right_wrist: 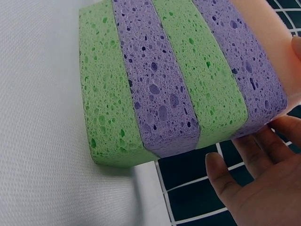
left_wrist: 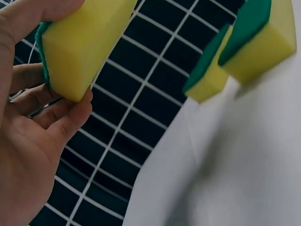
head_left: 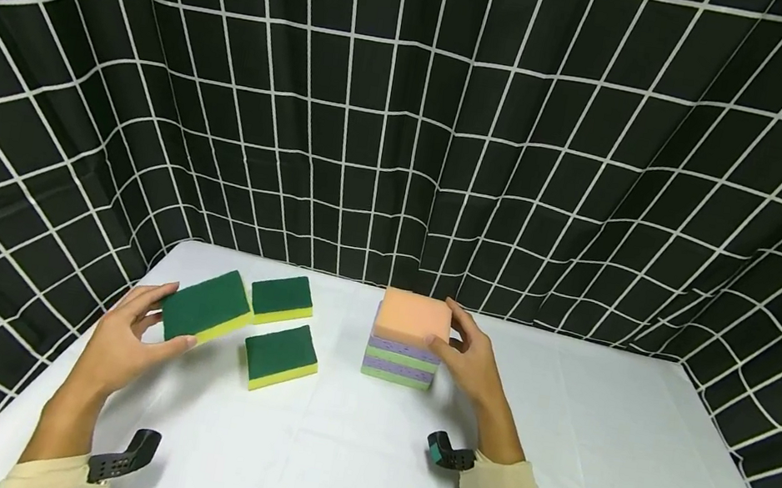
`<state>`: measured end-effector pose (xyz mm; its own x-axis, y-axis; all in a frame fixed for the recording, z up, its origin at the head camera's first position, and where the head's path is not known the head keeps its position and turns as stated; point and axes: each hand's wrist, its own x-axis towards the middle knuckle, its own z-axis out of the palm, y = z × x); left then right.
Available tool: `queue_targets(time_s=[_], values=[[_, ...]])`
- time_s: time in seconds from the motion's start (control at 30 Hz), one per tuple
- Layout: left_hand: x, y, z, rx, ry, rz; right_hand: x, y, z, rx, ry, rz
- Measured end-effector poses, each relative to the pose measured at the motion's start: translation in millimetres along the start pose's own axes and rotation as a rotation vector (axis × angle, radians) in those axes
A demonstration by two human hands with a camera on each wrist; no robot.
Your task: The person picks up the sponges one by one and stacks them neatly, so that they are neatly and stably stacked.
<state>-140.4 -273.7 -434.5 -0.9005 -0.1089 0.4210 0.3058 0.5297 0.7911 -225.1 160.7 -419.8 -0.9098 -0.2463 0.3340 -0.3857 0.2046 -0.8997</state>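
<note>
My left hand (head_left: 122, 343) pinches a green-and-yellow scouring sponge (head_left: 205, 307) between thumb and fingers, held up off the table. In the left wrist view the yellow side of this sponge (left_wrist: 84, 47) faces the camera. Two more scouring sponges lie green side up beside it, one farther back (head_left: 282, 297) and one nearer (head_left: 281, 352). Over on the right, my right hand (head_left: 472, 362) grips an orange sponge (head_left: 414, 318) by its right side. That sponge sits on top of a stack of alternating purple and green sponges (right_wrist: 155, 89), full of pores.
A white cloth (head_left: 344, 456) covers the table. Black curtains with a white grid (head_left: 375, 149) stand along the back and both sides. Black straps with small devices sit at the left wrist (head_left: 124, 459) and right wrist (head_left: 448, 453).
</note>
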Motion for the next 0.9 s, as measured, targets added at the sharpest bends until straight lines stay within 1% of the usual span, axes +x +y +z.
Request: queue_targets(time_s=[0.13, 0.33, 0.5, 0.63, 0.73, 0.9], values=[[6.2, 10.9, 7.4, -0.057, 0.003, 0.028, -0.1, -0.4, -0.7, 0.008, -0.001, 0.005], [17.2, 23.9, 17.9, -0.159, 0.016, 0.097, 0.3, -0.4, -0.5, 0.006, -0.004, 0.009], [26.6, 30.7, 28.8, -0.248, -0.011, 0.154, 1.3, 0.0, 0.6, 0.000, -0.006, 0.009], [35.7, 36.0, 37.2, -0.317, -0.045, 0.166, 1.7, -0.2, 1.5, -0.007, -0.010, 0.018], [41.9, 39.0, 43.0, -0.322, -0.075, 0.168, 1.2, -0.5, 1.7, -0.014, -0.008, 0.033], [50.1, 45.1, 51.2, -0.264, -0.114, 0.151, 0.8, -0.5, 1.8, -0.009, -0.005, 0.042]])
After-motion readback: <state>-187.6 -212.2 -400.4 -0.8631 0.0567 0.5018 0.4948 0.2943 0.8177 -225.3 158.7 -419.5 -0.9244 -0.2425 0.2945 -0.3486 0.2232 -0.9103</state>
